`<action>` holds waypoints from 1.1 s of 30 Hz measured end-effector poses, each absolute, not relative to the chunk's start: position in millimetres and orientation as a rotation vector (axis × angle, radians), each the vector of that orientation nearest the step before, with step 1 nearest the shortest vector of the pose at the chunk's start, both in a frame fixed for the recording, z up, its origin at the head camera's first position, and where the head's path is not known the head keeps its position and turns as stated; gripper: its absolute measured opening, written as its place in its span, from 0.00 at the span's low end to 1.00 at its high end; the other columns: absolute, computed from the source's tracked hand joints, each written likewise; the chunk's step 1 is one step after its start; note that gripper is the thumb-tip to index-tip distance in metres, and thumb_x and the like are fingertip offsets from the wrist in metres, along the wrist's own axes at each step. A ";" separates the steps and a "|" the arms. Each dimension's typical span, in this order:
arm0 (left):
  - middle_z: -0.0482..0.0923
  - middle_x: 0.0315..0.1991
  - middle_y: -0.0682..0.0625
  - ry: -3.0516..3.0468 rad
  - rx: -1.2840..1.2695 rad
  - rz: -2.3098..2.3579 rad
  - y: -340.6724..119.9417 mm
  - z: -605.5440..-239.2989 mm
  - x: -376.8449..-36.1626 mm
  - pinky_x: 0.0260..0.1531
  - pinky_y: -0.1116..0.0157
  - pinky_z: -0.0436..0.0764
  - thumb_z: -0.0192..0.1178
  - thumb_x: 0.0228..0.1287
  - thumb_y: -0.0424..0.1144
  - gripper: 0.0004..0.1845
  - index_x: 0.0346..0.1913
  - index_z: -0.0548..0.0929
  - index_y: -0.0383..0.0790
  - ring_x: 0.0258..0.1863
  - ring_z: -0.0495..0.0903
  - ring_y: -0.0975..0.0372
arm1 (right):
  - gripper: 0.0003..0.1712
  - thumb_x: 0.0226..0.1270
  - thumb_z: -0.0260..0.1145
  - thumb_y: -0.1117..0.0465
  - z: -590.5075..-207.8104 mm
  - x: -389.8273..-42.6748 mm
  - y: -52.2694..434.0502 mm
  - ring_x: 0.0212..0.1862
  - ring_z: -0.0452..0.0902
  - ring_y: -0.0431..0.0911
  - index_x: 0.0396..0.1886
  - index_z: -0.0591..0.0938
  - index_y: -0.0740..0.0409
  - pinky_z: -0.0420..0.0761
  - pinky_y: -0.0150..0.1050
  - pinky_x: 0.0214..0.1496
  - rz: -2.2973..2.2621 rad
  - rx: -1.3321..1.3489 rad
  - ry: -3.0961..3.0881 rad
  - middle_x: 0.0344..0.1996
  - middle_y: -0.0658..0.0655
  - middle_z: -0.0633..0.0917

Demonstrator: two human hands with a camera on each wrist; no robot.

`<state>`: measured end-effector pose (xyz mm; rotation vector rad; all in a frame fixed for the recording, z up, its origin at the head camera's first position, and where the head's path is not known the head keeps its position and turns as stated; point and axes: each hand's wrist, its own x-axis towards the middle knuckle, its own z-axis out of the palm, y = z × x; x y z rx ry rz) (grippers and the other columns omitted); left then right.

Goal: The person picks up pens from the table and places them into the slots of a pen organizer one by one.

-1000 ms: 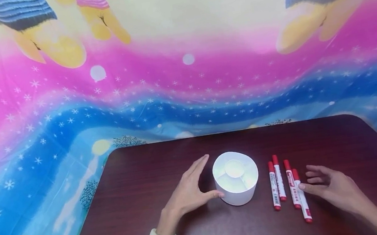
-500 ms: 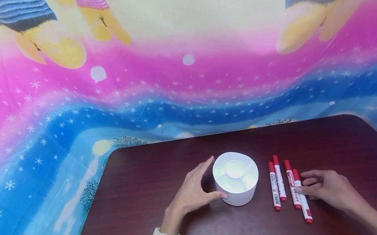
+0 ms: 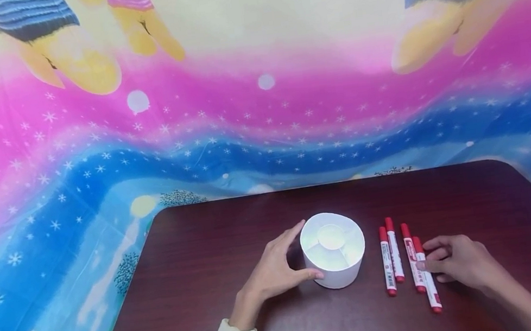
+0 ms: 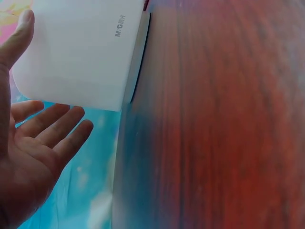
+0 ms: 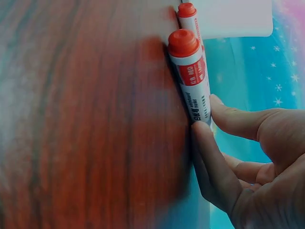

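Observation:
A white pen holder (image 3: 335, 279) with divided compartments stands upright on the table; it bears small grey lettering in the left wrist view. My left hand (image 3: 273, 274) is at its left side, thumb at its front wall and the other fingers stretched behind. In the left wrist view those fingers (image 4: 71, 136) look relaxed beside the white wall. My right hand (image 3: 465, 263) pinches the rightmost red-and-white whiteboard marker (image 3: 431, 288) between thumb and index finger. Up close, the marker (image 5: 190, 81) lies on the table between those two fingertips.
Beside the pinched marker lies another red marker (image 3: 413, 266). Two more, a marker (image 3: 387, 269) and a marker (image 3: 396, 254), lie between it and the holder. The dark wooden table (image 3: 214, 237) ends at a patterned cloth backdrop (image 3: 239, 108).
My right hand has moved slightly left onto the rightmost marker, its fingers closing from spread to a pinch. The left hand has moved slightly right, nearer the pen holder.

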<state>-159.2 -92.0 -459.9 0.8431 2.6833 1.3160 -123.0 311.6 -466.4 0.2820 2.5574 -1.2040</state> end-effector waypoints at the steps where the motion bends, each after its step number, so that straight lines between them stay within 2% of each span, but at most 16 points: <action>1: 0.73 0.78 0.54 2.685 0.844 1.316 -91.5 -460.2 -159.2 0.71 0.51 0.81 0.85 0.51 0.58 0.60 0.85 0.63 0.54 0.69 0.81 0.60 | 0.35 0.65 0.81 0.60 -466.0 -123.0 311.7 0.36 0.88 0.44 0.64 0.78 0.77 0.92 0.40 0.35 -1.213 0.282 2.549 0.34 0.52 0.91; 6: 0.72 0.79 0.56 2.683 0.834 1.314 -89.9 -460.4 -159.0 0.72 0.50 0.80 0.84 0.52 0.59 0.59 0.85 0.63 0.56 0.72 0.78 0.60 | 0.32 0.68 0.77 0.64 -464.6 -124.4 313.4 0.39 0.88 0.45 0.65 0.77 0.78 0.93 0.41 0.38 -1.256 0.261 2.487 0.37 0.54 0.91; 12: 0.74 0.77 0.51 2.686 0.816 1.329 -92.7 -456.8 -156.5 0.67 0.56 0.85 0.85 0.51 0.58 0.59 0.85 0.63 0.55 0.66 0.83 0.57 | 0.33 0.72 0.72 0.67 -454.2 -125.4 318.8 0.44 0.89 0.47 0.68 0.73 0.82 0.93 0.43 0.43 -1.287 0.240 2.460 0.45 0.62 0.89; 18: 0.74 0.76 0.49 2.671 0.813 1.362 -92.9 -452.8 -156.0 0.66 0.58 0.85 0.85 0.51 0.56 0.59 0.84 0.64 0.53 0.67 0.83 0.57 | 0.36 0.76 0.69 0.65 -432.7 -125.9 322.3 0.46 0.90 0.46 0.72 0.67 0.83 0.93 0.44 0.46 -1.364 0.140 2.515 0.52 0.71 0.86; 24: 0.75 0.75 0.50 2.698 0.829 1.325 -88.1 -452.1 -154.1 0.68 0.53 0.84 0.85 0.52 0.57 0.59 0.84 0.65 0.49 0.69 0.79 0.59 | 0.35 0.79 0.68 0.64 -415.9 -125.6 313.3 0.44 0.91 0.41 0.73 0.66 0.81 0.93 0.45 0.48 -1.469 0.052 2.548 0.54 0.70 0.86; 29: 0.75 0.76 0.50 2.724 0.807 1.324 -85.5 -453.8 -153.1 0.71 0.49 0.80 0.85 0.51 0.57 0.59 0.84 0.65 0.49 0.73 0.77 0.59 | 0.35 0.79 0.68 0.61 -405.0 -128.1 300.4 0.43 0.91 0.38 0.73 0.66 0.79 0.93 0.43 0.48 -1.535 0.018 2.557 0.55 0.70 0.86; 33: 0.75 0.75 0.51 2.735 0.787 1.320 -84.7 -453.6 -152.5 0.72 0.48 0.80 0.85 0.50 0.58 0.59 0.83 0.66 0.50 0.73 0.76 0.59 | 0.35 0.80 0.69 0.60 -398.4 -132.1 289.0 0.44 0.90 0.36 0.73 0.67 0.77 0.93 0.41 0.49 -1.607 -0.029 2.544 0.55 0.68 0.85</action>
